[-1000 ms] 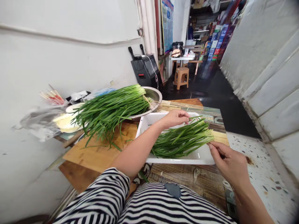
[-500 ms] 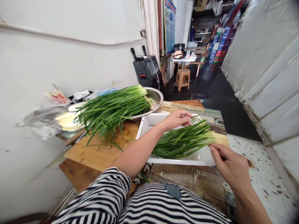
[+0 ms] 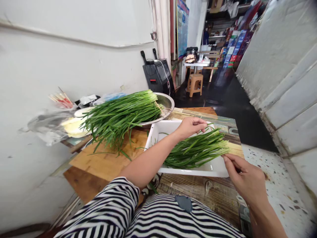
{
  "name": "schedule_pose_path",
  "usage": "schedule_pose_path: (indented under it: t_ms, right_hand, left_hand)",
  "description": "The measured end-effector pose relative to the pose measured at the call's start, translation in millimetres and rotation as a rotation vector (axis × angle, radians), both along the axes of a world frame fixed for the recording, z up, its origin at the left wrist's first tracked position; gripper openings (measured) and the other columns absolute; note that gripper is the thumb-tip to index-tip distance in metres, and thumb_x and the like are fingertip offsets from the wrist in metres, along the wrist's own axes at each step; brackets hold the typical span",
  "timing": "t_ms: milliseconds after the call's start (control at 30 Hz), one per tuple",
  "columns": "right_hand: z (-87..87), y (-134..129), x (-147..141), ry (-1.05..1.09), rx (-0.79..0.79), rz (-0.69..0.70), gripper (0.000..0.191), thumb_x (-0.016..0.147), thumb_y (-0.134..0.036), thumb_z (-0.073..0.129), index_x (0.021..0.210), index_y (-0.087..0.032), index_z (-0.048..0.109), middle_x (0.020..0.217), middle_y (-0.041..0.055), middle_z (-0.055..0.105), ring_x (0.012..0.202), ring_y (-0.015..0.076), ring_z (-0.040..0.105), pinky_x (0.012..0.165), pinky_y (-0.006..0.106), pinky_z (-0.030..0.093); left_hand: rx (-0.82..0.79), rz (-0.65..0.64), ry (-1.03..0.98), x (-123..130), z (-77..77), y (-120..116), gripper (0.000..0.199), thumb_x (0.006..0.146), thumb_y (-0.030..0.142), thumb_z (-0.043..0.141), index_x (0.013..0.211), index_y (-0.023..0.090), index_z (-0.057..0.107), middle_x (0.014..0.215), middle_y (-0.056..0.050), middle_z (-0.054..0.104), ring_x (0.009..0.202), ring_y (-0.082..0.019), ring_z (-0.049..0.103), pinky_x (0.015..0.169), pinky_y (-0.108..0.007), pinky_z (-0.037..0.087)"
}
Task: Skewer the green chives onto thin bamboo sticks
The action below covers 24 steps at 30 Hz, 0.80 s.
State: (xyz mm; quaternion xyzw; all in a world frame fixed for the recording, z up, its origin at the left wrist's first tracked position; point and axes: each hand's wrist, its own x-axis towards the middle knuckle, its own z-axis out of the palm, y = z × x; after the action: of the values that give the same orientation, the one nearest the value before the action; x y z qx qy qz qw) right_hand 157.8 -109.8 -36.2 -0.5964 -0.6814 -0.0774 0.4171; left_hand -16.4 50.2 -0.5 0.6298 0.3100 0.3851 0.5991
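Observation:
Loose garlic chives (image 3: pixel 195 148) lie in a white plastic tub (image 3: pixel 170 171), their pale cut ends pointing right over its edge. My right hand (image 3: pixel 245 175) is closed at those ends, thumb and forefinger pinching the tip of a chive stalk. Over the far side of the same chives, my left hand (image 3: pixel 193 127) has its fingers curled together. What they hold, if anything, is too small to make out. A larger bundle of chives (image 3: pixel 123 114) rests across a metal bowl (image 3: pixel 169 102) on the left, with leaves hanging over its side.
The tub stands on a wood-patterned table (image 3: pixel 198 191). Left of it is a wooden board (image 3: pixel 99 162) with stray leaves. Plastic bags (image 3: pixel 44 124) and skewers (image 3: pixel 61 99) lie by the wall. A black speaker (image 3: pixel 158 76) and a brown stool (image 3: pixel 195 84) stand beyond.
My left hand has shifted slightly right along the chives. My right hand stays at the pale ends, and the view has moved a little.

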Motion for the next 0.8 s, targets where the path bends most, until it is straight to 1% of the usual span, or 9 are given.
schedule_pose_path:
  t_ms: [100,233,400,500,600,667,733,800]
  right_hand:
    - [-0.2,0.9,-0.5,-0.014,0.024,0.004,0.021,0.087,-0.032,0.056,0.089,-0.017,0.071,0.074,0.0009,0.073,0.060,0.0129,0.068,0.056,0.019,0.050]
    - [0.1,0.4,0.2,-0.035,0.034,0.004,0.022,0.088,-0.032,0.056,0.089,-0.016,0.071,0.074,0.0012,0.073,0.059,0.0123,0.068,0.056,0.018,0.050]
    - [0.3,0.1,0.9,-0.028,0.029,0.006,0.021,0.088,-0.031,0.056,0.089,-0.016,0.071,0.075,0.0012,0.073,0.059,0.0118,0.067,0.054,0.018,0.050]
    - [0.6,-0.3,0.2,-0.018,0.019,0.011,0.021,0.088,-0.031,0.056,0.089,-0.017,0.070,0.075,0.0011,0.073,0.060,0.0119,0.068,0.054,0.018,0.050]
    - [1.1,-1.5,-0.2,-0.013,0.015,0.006,0.021,0.088,-0.032,0.055,0.089,-0.018,0.070,0.077,0.0011,0.074,0.061,0.0126,0.068,0.055,0.018,0.050]
    - [1.2,-1.9,0.0,-0.009,0.013,0.002,0.021,0.088,-0.032,0.055,0.090,-0.018,0.071,0.077,0.0011,0.074,0.061,0.0129,0.068,0.054,0.019,0.050]
    - [0.9,-1.6,0.5,-0.009,0.008,-0.002,0.021,0.088,-0.032,0.055,0.090,-0.018,0.071,0.076,0.0010,0.073,0.060,0.0128,0.068,0.053,0.019,0.049]
    - [0.4,-0.7,0.6,-0.017,0.008,-0.013,0.021,0.089,-0.032,0.055,0.090,-0.018,0.071,0.074,0.0007,0.073,0.058,0.0124,0.067,0.053,0.019,0.048]
  left_hand:
    - [-0.008,-0.015,-0.023,1.5,-2.0,-0.1,0.021,0.072,0.023,0.068,0.085,0.006,0.065,0.060,0.000,0.063,0.047,-0.003,0.049,0.051,-0.019,0.038]
    - [-0.002,-0.014,-0.025,1.7,-2.2,-0.9,0.020,0.071,0.022,0.070,0.083,0.006,0.066,0.062,-0.001,0.065,0.049,-0.003,0.051,0.052,-0.018,0.041]
    - [-0.015,-0.011,-0.044,1.1,-0.8,-1.2,0.020,0.070,0.020,0.070,0.085,0.006,0.068,0.062,-0.002,0.066,0.050,-0.004,0.053,0.052,-0.018,0.043]
    - [0.008,-0.009,-0.057,1.5,-3.2,-0.4,0.020,0.070,0.019,0.070,0.086,0.005,0.070,0.064,-0.003,0.067,0.051,-0.004,0.054,0.053,-0.018,0.044]
    - [0.053,-0.012,-0.037,2.8,-8.1,-0.1,0.024,0.071,0.022,0.070,0.089,0.006,0.072,0.069,-0.005,0.070,0.053,-0.005,0.055,0.055,-0.020,0.046]
    - [0.106,-0.006,0.023,2.9,-9.8,-0.8,0.027,0.073,0.025,0.070,0.092,0.007,0.073,0.074,-0.007,0.072,0.058,-0.008,0.058,0.059,-0.021,0.048]
    - [0.205,-0.020,0.100,0.1,-7.7,-1.1,0.026,0.074,0.026,0.069,0.093,0.010,0.075,0.083,-0.009,0.074,0.070,-0.011,0.064,0.070,-0.024,0.051]
    - [0.322,-0.101,0.177,-6.9,-1.9,0.7,0.022,0.076,0.022,0.065,0.094,0.013,0.075,0.093,-0.008,0.075,0.086,-0.014,0.067,0.083,-0.025,0.051]
